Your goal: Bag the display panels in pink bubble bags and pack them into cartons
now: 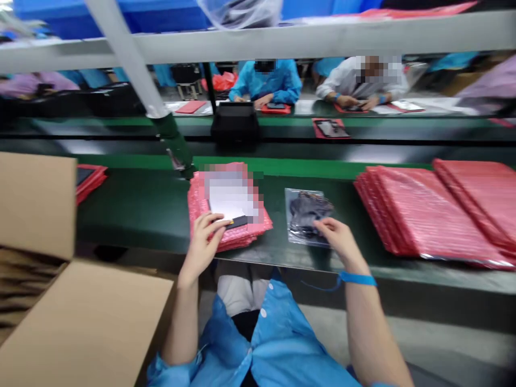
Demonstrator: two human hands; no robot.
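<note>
My left hand (205,240) lies at the near left corner of a flat panel (241,221), thumb and fingers closed on its dark edge, beside a small yellow mark. A white face covers most of the panel, partly blurred out. Beneath it is a stack of pink bubble-wrap bags (198,196). To the right, my right hand (335,236) pinches at a clear plastic bag (296,236) lying on the dark green bench. Dark, crumpled-looking contents (308,209) show in that bag; their kind cannot be made out. A blue band circles my right wrist.
Pink bubble-wrap bags (427,209) are piled at the right. An open cardboard box (88,317) stands at the left, near a pink-wrapped dark item (91,180). A post (173,140) rises behind the bench (133,215). Two co-workers sit across, beyond a black bin (235,123).
</note>
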